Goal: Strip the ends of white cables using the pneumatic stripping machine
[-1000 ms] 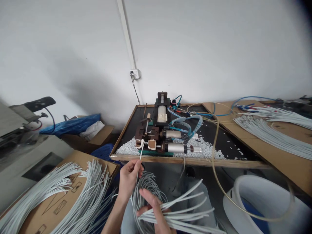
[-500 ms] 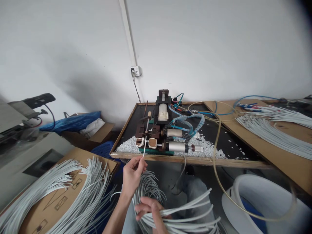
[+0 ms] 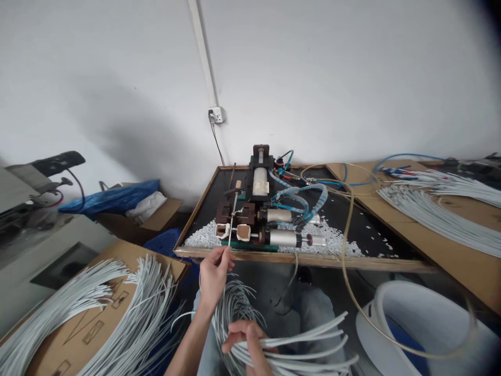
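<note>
My left hand pinches a thin white wire between thumb and fingertips at the front edge of the tray. The wire points forward into the gap between the padded jaws of a pneumatic machine; where its far tip ends I cannot tell. Over my lap, my right hand has its fingers curled round a bundle of white wires. The bundle's loose ends fan out to the right, and its loop curves below my left hand.
White scraps lie around the machine in the wood-rimmed tray. Coiled wires rest on cardboard at left and right. A clear hose hangs over the tray's front edge near a white bucket.
My right hand has shifted slightly right and down with the wire bundle. My left hand keeps its pinch on the single wire at the jaws. The view has moved a little.
</note>
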Available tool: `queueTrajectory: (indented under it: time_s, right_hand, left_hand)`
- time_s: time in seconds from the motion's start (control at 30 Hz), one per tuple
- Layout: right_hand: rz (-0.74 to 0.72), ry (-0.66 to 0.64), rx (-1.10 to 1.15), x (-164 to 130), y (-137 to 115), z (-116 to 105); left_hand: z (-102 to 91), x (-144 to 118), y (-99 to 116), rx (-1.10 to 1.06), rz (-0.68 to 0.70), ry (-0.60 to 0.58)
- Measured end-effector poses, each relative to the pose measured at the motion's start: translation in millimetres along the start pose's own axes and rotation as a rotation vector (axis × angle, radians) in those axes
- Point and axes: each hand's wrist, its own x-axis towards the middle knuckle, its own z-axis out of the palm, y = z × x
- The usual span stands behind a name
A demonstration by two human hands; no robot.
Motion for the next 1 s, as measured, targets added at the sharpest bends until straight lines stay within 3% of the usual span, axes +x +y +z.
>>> queueTrajectory:
  time_s: [0.4, 0.6, 0.8, 0.83, 0.93, 1.0]
  right_hand:
    - [0.020, -0.073, 0.092, 2, -4, -1]
    - [0.071, -0.139, 0.083, 8, -1, -5]
    - [0.094, -0.219, 0.208, 5, 4, 0]
    - [0.095, -0.241, 0.228, 2, 4, 3]
    - [0.166, -0.322, 0.238, -4, -2, 13]
    - [0.258, -0.386, 0.192, -6, -8, 18]
  left_hand:
    - [-3.3, 4, 3, -0.015, -0.033, -0.019]
    - [-5.8, 9, 7, -0.039, -0.047, -0.148]
    - [-23.8, -19, 24, 0.139, 0.075, -0.091]
    - [-29.5, -24, 28, 0.211, 0.095, -0.120]
    - [-45.5, -30, 41, 0.448, 0.272, -0.390]
    - [-51.4, -31, 52, 0.529, 0.358, -0.475]
